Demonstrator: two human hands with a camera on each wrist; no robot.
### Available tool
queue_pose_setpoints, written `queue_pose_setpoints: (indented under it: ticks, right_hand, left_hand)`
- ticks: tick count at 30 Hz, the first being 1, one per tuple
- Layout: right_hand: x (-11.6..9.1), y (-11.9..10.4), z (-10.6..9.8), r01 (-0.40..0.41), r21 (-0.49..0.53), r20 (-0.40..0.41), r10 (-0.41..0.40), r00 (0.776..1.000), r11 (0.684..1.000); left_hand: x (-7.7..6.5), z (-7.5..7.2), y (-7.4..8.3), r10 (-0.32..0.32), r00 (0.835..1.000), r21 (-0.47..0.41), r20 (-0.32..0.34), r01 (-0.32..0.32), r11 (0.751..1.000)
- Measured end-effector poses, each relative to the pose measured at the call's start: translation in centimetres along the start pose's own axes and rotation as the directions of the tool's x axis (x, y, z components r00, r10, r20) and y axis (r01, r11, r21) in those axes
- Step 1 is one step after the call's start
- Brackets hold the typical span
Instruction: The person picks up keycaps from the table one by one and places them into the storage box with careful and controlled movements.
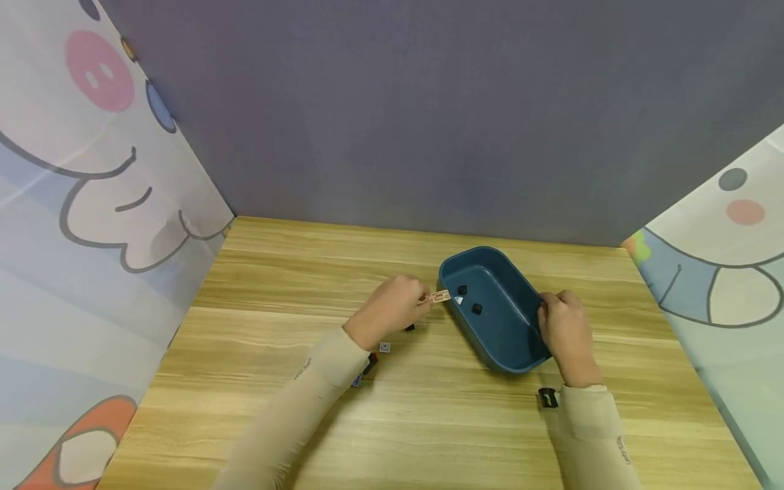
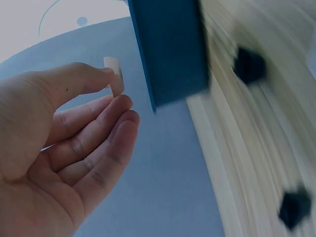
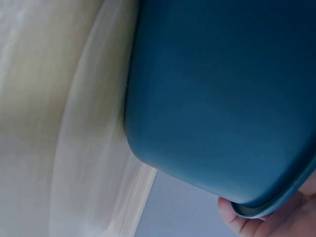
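Note:
A small flat tan piece with dark printing (image 1: pixel 440 296) is pinched between the thumb and fingertips of my left hand (image 1: pixel 395 309), at the left rim of a blue plastic bin. The left wrist view shows the same tan piece (image 2: pixel 114 75) edge-on, near the bin wall (image 2: pixel 173 54). My right hand (image 1: pixel 566 333) grips the right rim of the blue bin (image 1: pixel 520 333); in the right wrist view its fingers (image 3: pixel 239 219) curl over the lip. Inside the bin lie a black piece (image 1: pixel 462 290), another black piece (image 1: pixel 476 309) and a small white piece (image 1: pixel 459 300).
Below my left hand, a small light square piece (image 1: pixel 384 348), a dark piece (image 1: pixel 370 364) and a blue piece (image 1: pixel 356 381) lie on the wooden table (image 1: pixel 453 422). A black object (image 1: pixel 548 398) sits beside my right sleeve. A grey panel (image 1: pixel 416 122) stands behind.

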State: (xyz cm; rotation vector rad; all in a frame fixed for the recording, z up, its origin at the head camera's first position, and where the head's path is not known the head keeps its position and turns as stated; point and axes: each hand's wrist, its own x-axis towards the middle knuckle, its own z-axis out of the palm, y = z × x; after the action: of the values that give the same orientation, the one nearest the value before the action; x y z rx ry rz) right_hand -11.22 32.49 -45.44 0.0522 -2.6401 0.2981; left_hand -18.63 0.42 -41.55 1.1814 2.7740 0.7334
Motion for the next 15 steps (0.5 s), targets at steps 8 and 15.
queue_pose_setpoints:
  ticks: [8, 15]
  right_hand:
    - [0.0, 0.0, 0.0, 0.001, -0.004, -0.009, -0.001, 1.000, 1.000]
    - [0.0, -0.1, 0.0, 0.002, -0.006, -0.014, -0.003, 1.000, 1.000]
  left_hand:
    - [3.2, 1.8, 2.8, 0.083, 0.996, -0.007, 0.027, -0.083, 0.997]
    - [4.5, 3.0, 4.5, 0.143, 0.988, -0.024, 0.056, -0.142, 0.990]
